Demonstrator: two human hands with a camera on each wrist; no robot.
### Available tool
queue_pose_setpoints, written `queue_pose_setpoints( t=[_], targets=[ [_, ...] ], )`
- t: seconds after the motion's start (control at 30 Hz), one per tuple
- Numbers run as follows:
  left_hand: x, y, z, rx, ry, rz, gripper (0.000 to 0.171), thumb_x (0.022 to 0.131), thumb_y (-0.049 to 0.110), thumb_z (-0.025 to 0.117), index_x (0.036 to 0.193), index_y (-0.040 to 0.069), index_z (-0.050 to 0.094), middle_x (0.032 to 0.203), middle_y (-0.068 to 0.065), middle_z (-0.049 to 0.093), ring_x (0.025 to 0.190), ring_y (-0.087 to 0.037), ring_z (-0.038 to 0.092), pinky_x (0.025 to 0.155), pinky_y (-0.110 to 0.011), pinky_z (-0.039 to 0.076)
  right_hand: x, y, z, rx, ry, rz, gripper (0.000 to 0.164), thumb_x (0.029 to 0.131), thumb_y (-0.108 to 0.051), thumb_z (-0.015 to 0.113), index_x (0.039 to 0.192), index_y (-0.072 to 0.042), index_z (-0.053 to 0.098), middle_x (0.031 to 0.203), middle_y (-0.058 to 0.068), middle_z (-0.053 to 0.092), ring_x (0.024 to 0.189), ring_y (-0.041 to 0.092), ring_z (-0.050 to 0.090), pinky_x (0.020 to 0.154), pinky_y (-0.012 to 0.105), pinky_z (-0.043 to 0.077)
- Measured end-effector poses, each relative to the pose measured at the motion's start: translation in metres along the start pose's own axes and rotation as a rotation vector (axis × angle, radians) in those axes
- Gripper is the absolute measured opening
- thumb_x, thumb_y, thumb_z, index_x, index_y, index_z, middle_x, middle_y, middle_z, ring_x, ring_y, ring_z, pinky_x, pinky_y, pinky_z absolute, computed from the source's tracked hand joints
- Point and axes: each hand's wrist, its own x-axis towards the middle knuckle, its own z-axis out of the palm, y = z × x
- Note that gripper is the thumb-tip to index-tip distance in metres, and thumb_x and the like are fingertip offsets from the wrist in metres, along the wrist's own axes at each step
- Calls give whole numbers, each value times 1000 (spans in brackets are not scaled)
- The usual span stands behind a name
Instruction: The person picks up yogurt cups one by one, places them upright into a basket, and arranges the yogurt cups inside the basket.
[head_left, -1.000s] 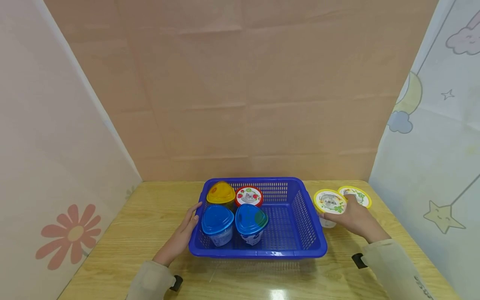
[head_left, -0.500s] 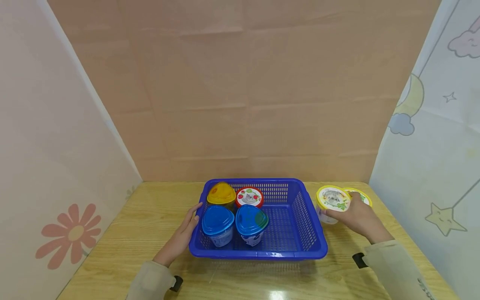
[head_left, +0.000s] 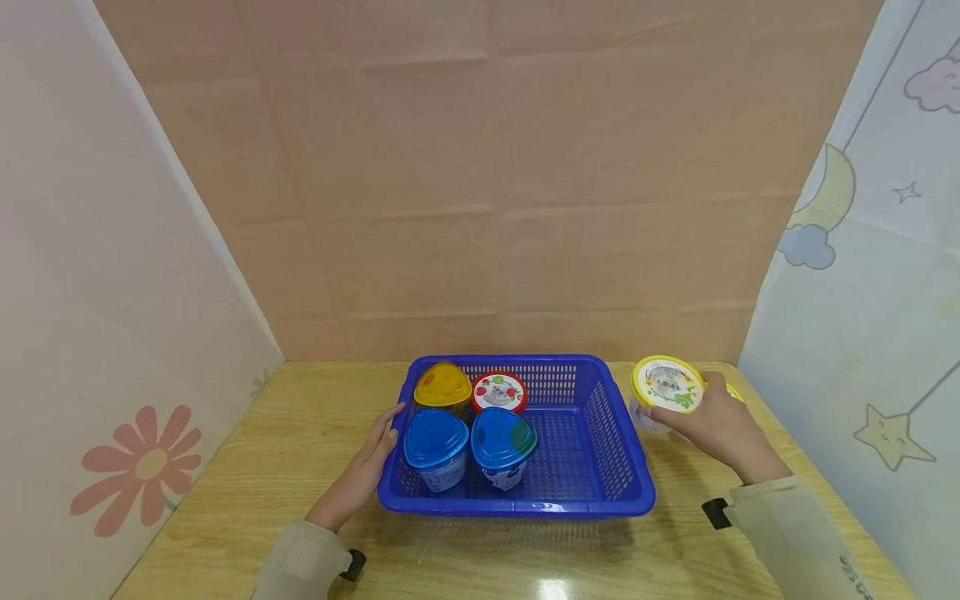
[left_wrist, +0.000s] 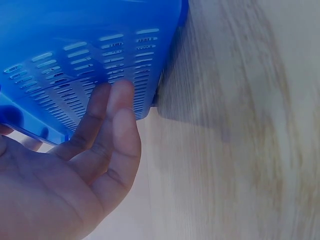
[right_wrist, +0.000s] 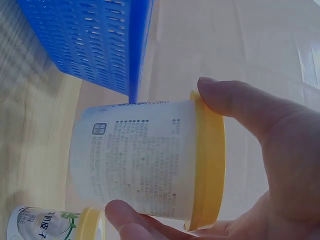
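In the head view, my right hand (head_left: 720,425) grips a round white tub with a yellow lid (head_left: 667,383), just right of the basket. Close up in the right wrist view, thumb and fingers span the printed tub (right_wrist: 145,160), the thumb at its lid. A second yellow-lidded tub (right_wrist: 55,224) stands on the table, mostly hidden by my hand in the head view. My left hand (head_left: 366,462) lies along the left side of the blue plastic basket (head_left: 517,507). In the left wrist view, its loosely extended fingers (left_wrist: 122,135) rest against the slotted outer wall.
Inside the basket's left half sit two blue-lidded tubs (head_left: 435,439), a yellow-lidded triangular tub (head_left: 443,385) and a red-rimmed round tub (head_left: 498,392). The basket's right half shows its bare floor (head_left: 558,454). Papered walls enclose the wooden table (head_left: 300,433) on three sides.
My right hand has closed round the nearer yellow-lidded tub and raised it. That tub now covers more of the one behind. The left hand and basket have stayed put.
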Motion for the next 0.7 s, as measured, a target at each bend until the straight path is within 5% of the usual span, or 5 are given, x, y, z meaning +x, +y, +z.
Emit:
queue_pose_setpoints(
  t=[0.7],
  targets=[
    [1,-1,0,9,-6,-8,49,109,47,23,157,40,15,167,-11,10,147,-50,21,109,-74,24,-3,-26,-4,82,105,-6,124,79,-65,73,150,12,7,117,36,54,100,47,58,69,44,51]
  ],
)
